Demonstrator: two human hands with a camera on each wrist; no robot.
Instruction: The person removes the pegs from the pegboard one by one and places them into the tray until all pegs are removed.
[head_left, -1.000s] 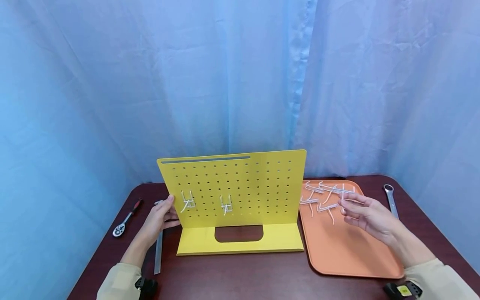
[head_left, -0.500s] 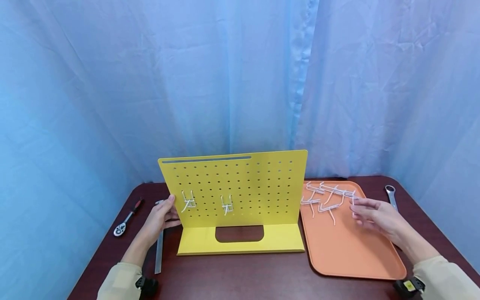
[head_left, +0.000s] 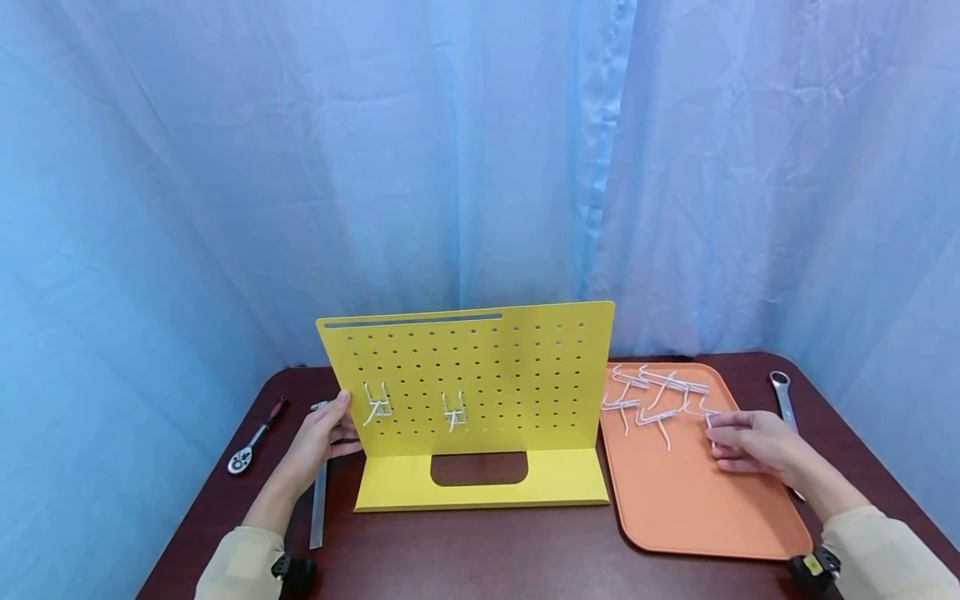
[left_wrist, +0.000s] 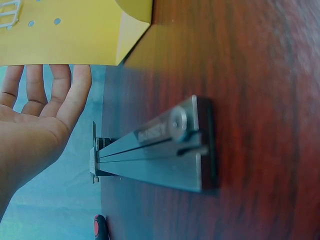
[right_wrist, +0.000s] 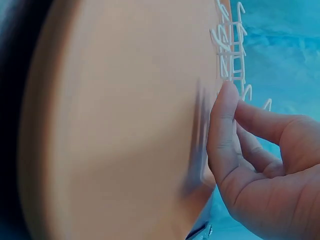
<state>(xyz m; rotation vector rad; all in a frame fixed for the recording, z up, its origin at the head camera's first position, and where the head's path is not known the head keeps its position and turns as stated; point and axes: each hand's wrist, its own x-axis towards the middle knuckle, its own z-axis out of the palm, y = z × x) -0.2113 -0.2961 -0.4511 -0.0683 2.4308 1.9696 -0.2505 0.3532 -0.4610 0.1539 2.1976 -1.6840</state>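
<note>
A yellow pegboard stand [head_left: 525, 375] rises from the table, with two white double-prong hooks hung on it, one at the left [head_left: 377, 406] and one nearer the middle [head_left: 453, 412]. My left hand [head_left: 322, 437] grips the board's left edge, thumb in front and fingers behind. In the left wrist view those fingers [left_wrist: 60, 90] pass behind the yellow sheet. Over the orange tray [head_left: 697, 508], my right hand [head_left: 761, 446] pinches a white hook [head_left: 707, 414] between thumb and fingers. Its bent tips [right_wrist: 268, 104] show past the fingers in the right wrist view. Several loose hooks [head_left: 656, 417] lie on the tray's far left part.
A caliper [head_left: 318, 508] lies beside the board's left side, beneath my left forearm. Further left is a ratchet wrench [head_left: 255, 437] with a red and black handle. Right of the tray lies a combination wrench [head_left: 782, 396]. A pale blue curtain [head_left: 450, 167] hangs behind the table.
My right hand has moved right and slightly nearer along the tray, and now pinches a hook drawn toward the right from the others. The left hand and pegboard have stayed in place.
</note>
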